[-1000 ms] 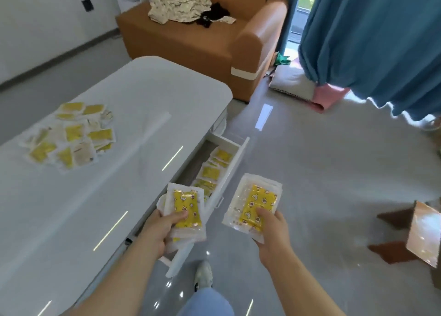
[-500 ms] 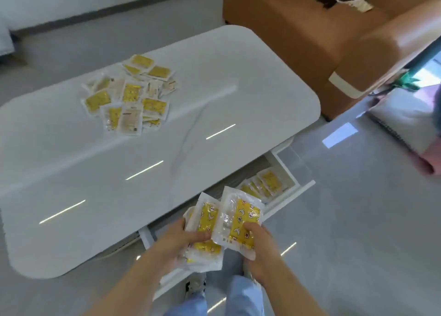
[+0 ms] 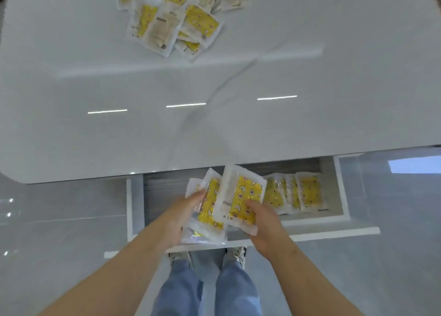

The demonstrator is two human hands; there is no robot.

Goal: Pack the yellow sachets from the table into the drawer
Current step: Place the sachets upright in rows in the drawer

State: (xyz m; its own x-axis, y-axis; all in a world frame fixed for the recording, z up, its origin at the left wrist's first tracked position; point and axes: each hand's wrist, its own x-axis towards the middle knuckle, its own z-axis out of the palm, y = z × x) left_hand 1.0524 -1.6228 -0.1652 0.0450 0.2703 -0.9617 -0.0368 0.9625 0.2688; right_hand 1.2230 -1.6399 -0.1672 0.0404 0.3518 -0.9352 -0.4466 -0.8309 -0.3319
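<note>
Left hand [image 3: 181, 216] curled round a stack of yellow sachets [image 3: 211, 210] above the open drawer [image 3: 343, 189], right hand [image 3: 265, 229] pinching a single sachet [image 3: 243, 198] overlapping that stack, the two held apart a second ago, row of sachets [image 3: 307, 191] at the drawer's right end, pile of sachets [image 3: 171, 17] on the table [image 3: 238, 115] beyond the drawer

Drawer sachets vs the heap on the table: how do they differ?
The yellow-printed clear plastic sachets in the open white drawer lie overlapped in a neat row, yellow faces up. The heap of sachets on the glossy white table is loose and criss-crossed, some showing pale faces. Same packet type in both.
</note>
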